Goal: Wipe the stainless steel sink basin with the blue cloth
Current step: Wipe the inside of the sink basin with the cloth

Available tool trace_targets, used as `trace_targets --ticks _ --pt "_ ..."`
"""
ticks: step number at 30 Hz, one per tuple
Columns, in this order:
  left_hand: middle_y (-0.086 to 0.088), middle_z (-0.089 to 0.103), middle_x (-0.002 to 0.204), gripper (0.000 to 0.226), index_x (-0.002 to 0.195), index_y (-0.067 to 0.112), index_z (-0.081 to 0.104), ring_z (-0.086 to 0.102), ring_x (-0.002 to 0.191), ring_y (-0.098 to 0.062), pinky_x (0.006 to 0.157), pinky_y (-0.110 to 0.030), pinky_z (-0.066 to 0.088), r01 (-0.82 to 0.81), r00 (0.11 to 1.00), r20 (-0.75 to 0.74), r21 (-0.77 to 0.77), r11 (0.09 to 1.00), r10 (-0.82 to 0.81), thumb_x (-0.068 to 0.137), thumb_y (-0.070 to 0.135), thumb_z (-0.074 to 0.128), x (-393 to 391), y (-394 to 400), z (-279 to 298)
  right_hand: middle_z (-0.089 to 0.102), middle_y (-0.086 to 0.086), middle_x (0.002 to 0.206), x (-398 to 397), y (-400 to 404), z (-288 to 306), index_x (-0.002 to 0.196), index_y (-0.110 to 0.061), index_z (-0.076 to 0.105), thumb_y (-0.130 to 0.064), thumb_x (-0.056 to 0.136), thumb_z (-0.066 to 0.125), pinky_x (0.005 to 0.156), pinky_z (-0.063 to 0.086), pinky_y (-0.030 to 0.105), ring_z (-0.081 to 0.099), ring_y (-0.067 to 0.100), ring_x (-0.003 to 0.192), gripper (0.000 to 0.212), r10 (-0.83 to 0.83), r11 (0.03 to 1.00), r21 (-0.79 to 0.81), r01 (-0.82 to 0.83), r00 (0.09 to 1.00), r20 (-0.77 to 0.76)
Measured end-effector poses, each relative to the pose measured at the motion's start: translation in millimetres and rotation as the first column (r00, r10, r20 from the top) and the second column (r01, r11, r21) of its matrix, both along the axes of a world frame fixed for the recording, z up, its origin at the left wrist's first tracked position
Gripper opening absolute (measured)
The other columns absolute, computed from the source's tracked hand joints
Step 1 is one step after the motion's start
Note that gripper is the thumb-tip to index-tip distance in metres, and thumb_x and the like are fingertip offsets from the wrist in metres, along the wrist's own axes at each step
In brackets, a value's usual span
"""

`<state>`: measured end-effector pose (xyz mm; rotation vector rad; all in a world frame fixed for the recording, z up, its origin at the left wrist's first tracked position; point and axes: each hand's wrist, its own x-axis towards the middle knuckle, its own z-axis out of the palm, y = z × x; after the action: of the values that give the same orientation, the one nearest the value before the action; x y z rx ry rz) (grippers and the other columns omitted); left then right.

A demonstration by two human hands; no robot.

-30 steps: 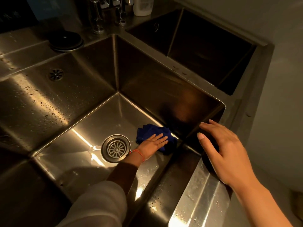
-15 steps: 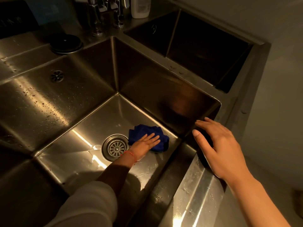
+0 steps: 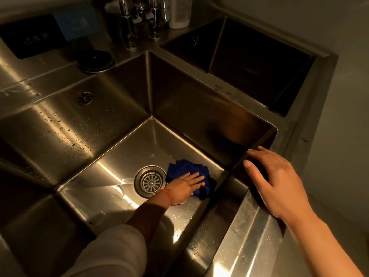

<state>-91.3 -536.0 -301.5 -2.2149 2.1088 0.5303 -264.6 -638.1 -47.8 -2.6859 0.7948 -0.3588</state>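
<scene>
A crumpled blue cloth [image 3: 187, 169] lies on the floor of the stainless steel sink basin [image 3: 139, 140], just right of the round drain strainer [image 3: 150, 181]. My left hand [image 3: 184, 186] presses flat on the cloth with fingers stretched out, a red bracelet at the wrist. My right hand [image 3: 279, 182] rests with spread fingers on the basin's front right rim, holding nothing. The basin walls and floor carry water drops and streaks.
A second, darker basin [image 3: 259, 62] sits at the back right. Taps [image 3: 139, 19] and a white bottle [image 3: 179, 15] stand behind the divider. A round black lid [image 3: 95, 60] and a small overflow grille [image 3: 85, 98] are at the back left.
My left hand slid the cloth leftwards along the basin floor, from the right corner to just beside the drain. My right hand stayed on the rim.
</scene>
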Motion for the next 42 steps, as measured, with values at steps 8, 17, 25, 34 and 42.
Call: trace_targets --ticks 8,17,25,34,42 --pt "-0.014 -0.014 0.160 0.065 0.153 0.012 -0.006 -0.013 0.147 -0.029 0.120 -0.042 -0.004 -0.179 0.974 0.150 0.065 0.982 0.167 0.102 0.013 0.034 -23.5 1.7 -3.0 0.059 -0.001 0.126 0.5 0.8 0.4 0.123 -0.021 0.056 -0.052 0.086 0.030 0.106 0.031 0.039 0.042 0.011 0.126 0.055 -0.013 1.000 0.013 0.014 1.000 -0.009" --pt "-0.008 -0.011 0.161 0.075 0.154 0.015 -0.002 -0.010 0.148 -0.025 0.121 -0.038 -0.004 -0.131 0.987 0.104 0.098 0.987 0.121 0.093 -0.012 0.034 -21.5 11.7 1.0 0.059 0.001 0.126 -0.7 0.3 0.1 0.123 -0.019 0.056 -0.051 0.087 0.031 0.105 0.032 0.040 0.042 0.013 0.126 0.054 -0.004 1.000 0.013 0.004 1.000 -0.017" --pt "-0.007 -0.011 0.161 0.073 0.154 0.019 0.002 -0.010 0.149 -0.025 0.121 -0.038 -0.003 -0.097 0.994 0.058 0.138 0.986 0.090 0.095 -0.010 0.033 -21.8 30.9 4.7 0.059 0.004 0.125 0.0 1.6 2.3 0.122 -0.017 0.057 -0.051 0.086 0.030 0.104 0.031 0.040 0.042 0.016 0.126 0.056 -0.004 1.000 0.010 0.005 1.000 -0.024" --pt "-0.008 -0.011 0.161 0.075 0.154 0.019 0.000 -0.009 0.148 -0.027 0.121 -0.040 -0.001 -0.083 0.992 0.103 0.166 0.983 0.066 0.095 -0.004 0.040 -29.0 48.1 3.1 0.059 0.005 0.126 -0.2 3.0 4.6 0.122 -0.016 0.056 -0.051 0.086 0.029 0.105 0.031 0.041 0.041 0.017 0.128 0.057 -0.004 1.000 0.013 0.004 0.999 -0.038" --pt "-0.009 -0.014 0.160 0.076 0.154 0.021 -0.003 -0.011 0.148 -0.030 0.119 -0.047 -0.002 -0.203 0.974 0.131 0.153 0.967 0.183 0.095 -0.003 0.039 -47.7 39.2 -0.7 0.059 0.006 0.125 0.3 0.7 2.9 0.122 -0.015 0.057 -0.040 0.092 0.041 0.106 0.033 0.043 0.042 0.018 0.127 0.041 -0.007 1.000 0.017 0.008 0.999 -0.034"
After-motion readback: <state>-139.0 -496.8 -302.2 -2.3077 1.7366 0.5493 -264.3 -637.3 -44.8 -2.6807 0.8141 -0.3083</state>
